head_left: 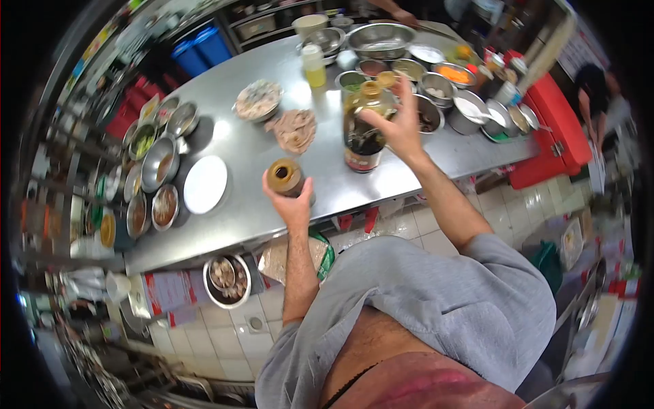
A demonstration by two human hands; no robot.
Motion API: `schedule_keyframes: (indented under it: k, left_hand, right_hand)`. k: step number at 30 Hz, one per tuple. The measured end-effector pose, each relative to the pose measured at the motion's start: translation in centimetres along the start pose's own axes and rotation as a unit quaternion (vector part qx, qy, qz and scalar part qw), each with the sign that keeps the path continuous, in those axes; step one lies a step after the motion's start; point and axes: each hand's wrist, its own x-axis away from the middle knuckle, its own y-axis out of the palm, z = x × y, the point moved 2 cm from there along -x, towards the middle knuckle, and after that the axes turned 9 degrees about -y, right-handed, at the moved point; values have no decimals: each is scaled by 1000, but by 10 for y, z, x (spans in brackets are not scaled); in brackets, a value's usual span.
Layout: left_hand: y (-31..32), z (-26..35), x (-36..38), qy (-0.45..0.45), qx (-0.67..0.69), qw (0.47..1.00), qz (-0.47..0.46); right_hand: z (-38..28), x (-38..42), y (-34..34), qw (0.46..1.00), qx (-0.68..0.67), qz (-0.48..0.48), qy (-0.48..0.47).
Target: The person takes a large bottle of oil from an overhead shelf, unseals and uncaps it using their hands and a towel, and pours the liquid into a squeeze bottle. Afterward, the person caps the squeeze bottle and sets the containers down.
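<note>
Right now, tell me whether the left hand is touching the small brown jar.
Touching. The head view shows the left hand wrapped around the small brown jar, fingers against its side.

a steel table (245, 198) carries a white plate (205, 184), metal bowls (381, 39) and a yellow squeeze bottle (314, 66).

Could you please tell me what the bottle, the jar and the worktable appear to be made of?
Bottle: probably clear glass or plastic, dark liquid showing through. Jar: brownish; material unclear. Worktable: apparently stainless steel, grey with bright glare.
</note>
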Motion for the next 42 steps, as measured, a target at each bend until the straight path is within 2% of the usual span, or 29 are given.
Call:
schedule_keyframes:
  k: [1,2,3,4,6,8,9,12,16,18,20,24,25,26,28,30,32,34,36,40,42]
  left_hand:
    - [0,-3,0,3,7,1000,16]
    - [1,-4,0,5,15,999,30]
    - [4,-1,1,12,21,1000,3]
    - [3,1,2,-3,26,1000,10]
    - [3,2,1,-12,35,999,8]
    - [2,1,2,-9,28,999,18]
    - [3,1,2,-22,41,999,22]
    - [3,-11,-1,-24,30,999,25]
    - [4,-8,0,-25,18,999,25]
    - [4,-8,-1,-19,17,999,33]
    - [6,-2,-2,-10,23,999,28]
    - [5,-4,4,-12,34,999,34]
    - [6,4,8,2,34,999,27]
    - [6,12,13,2,26,999,39]
    - [12,29,25,8,2,1000,-1]
    - [23,46,41,18,-8,1000,23]
    - [41,55,58,2,24,1000,-12]
    - [60,56,75,-14,38,999,-19]
    - [84,66,94,-54,19,998,-30]
    - [136,82,127,-69,53,994,-58]
    - [157,86,140,-69,49,994,-75]
  right_hand:
    - [-9,-12,3,999,39,-14,-22]
    - [-11,-17,9,986,129,-9,-101]
    - [-8,-20,14,983,137,-21,-122]
    - [-8,-17,19,986,127,10,-106]
    - [-10,-17,21,980,126,27,-154]
    - [-11,-12,22,977,143,-8,-157]
    - [-2,-11,25,959,192,13,-206]
    - [-1,-12,20,957,185,-2,-225]
    - [0,-13,22,951,191,29,-241]
    - [-3,-16,23,948,204,44,-242]
    - [-3,-18,21,954,189,18,-232]
    - [-5,-13,9,970,134,-58,-192]
    - [-6,-12,3,975,105,-104,-166]
    - [-7,-11,-1,973,96,-103,-182]
    - [-14,-1,-12,981,70,-55,-171]
    - [-21,5,-38,983,44,-56,-166]
    - [-15,11,-67,986,18,-90,-137]
    - [4,19,-94,988,-85,-119,-48]
    - [22,23,-125,980,-79,-173,-51]
    - [18,15,-173,954,-108,-268,-78]
    - [22,12,-186,949,-118,-279,-90]
